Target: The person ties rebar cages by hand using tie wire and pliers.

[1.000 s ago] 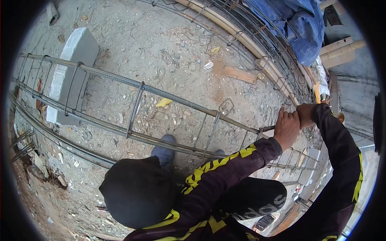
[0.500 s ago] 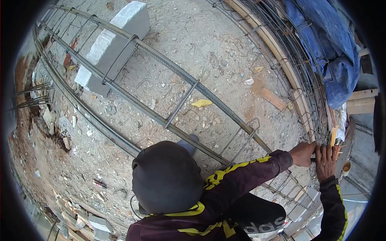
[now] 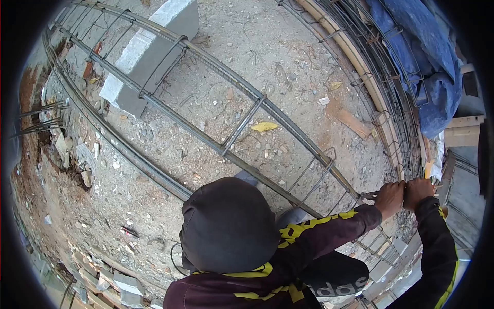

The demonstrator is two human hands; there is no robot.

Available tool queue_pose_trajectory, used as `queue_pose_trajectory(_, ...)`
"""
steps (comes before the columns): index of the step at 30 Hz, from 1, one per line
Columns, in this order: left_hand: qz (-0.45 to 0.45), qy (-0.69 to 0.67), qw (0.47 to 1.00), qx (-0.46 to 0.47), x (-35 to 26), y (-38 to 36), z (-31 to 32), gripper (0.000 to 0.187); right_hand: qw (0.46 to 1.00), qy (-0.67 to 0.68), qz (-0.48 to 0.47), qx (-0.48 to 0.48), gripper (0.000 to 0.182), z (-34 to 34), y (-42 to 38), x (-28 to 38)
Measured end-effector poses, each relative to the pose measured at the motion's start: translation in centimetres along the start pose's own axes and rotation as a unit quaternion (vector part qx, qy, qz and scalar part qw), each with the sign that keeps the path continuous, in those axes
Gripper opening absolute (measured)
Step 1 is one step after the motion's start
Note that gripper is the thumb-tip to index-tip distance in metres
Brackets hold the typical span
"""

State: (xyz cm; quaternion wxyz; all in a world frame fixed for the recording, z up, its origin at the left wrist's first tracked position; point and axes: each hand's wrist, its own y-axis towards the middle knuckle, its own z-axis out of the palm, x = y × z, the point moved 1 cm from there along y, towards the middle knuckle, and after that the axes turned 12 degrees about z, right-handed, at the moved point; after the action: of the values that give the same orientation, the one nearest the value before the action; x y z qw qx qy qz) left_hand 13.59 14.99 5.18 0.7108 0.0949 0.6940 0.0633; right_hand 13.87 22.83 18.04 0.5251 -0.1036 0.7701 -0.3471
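Neither of my own hands is in view. Below me a person in a dark cap (image 3: 229, 226) crouches beside a long rebar cage (image 3: 288, 123), both arms reaching right. That person's left hand (image 3: 391, 200) is closed around a dark metal tool (image 3: 368, 195). The tool's tip meets the cage's upper bar; its kind is mostly hidden by the fingers. Close beside it, the person's right hand (image 3: 418, 192) is also closed, and what it grips cannot be made out. Square wire stirrups (image 3: 244, 124) cross between the cage's long bars.
A pale concrete block (image 3: 126, 85) supports the cage's far part. Loose rebars (image 3: 118, 149) curve along the left. More tied cages (image 3: 383, 62), a timber strip (image 3: 350, 46) and a blue tarp (image 3: 437, 98) line the right. Rubble and broken blocks (image 3: 128, 283) lie at lower left.
The crouching person's head and arms have shifted right. Their right hand's fingers, stretched out before, are now curled. The dark tool now shows at the cage bar. My view has shifted slightly.
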Motion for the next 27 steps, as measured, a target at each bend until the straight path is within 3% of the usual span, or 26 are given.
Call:
queue_pose_trajectory(1,-0.029,-0.046,0.995,0.082,0.3,0.4,-0.4,0.030,0.999,0.013,0.013,0.027,0.021,-0.8,0.0,0.2)
queue_pose_trajectory(3,-0.006,-0.018,0.998,0.054,-0.3,-0.2,-1.1,0.031,0.995,0.041,0.058,0.068,0.024,-0.5,0.1,0.2)
queue_pose_trajectory(5,0.035,-0.010,0.999,0.019,-0.9,-0.4,-2.0,0.036,0.979,0.026,0.019,0.203,0.022,1.9,2.2,-0.5)
queue_pose_trajectory(6,0.030,-0.025,0.998,0.047,-0.8,-0.4,-2.4,0.037,0.963,0.021,-0.005,0.269,0.021,1.3,2.0,-0.5)
queue_pose_trajectory(10,0.020,-0.082,0.990,0.114,0.0,1.4,-2.6,0.042,0.997,0.052,0.026,0.045,0.022,1.1,-1.2,-0.5)
queue_pose_trajectory(11,0.025,-0.097,0.989,0.109,0.1,1.6,-2.8,0.042,0.986,-0.013,-0.007,-0.168,0.033,1.8,-2.8,-0.2)
queue_pose_trajectory(15,0.011,-0.122,0.982,0.146,1.0,2.1,-2.1,0.047,0.935,-0.021,0.005,-0.353,0.046,5.4,-2.5,0.4)
queue_pose_trajectory(23,-0.026,-0.177,0.955,0.238,2.0,3.1,-2.9,0.054,0.998,0.032,0.006,-0.054,0.037,2.8,-1.1,0.0)
queue_pose_trajectory(27,0.040,0.014,0.951,0.307,-0.2,4.6,-6.6,0.060,0.966,0.051,0.043,-0.250,0.030,2.4,-3.3,1.1)
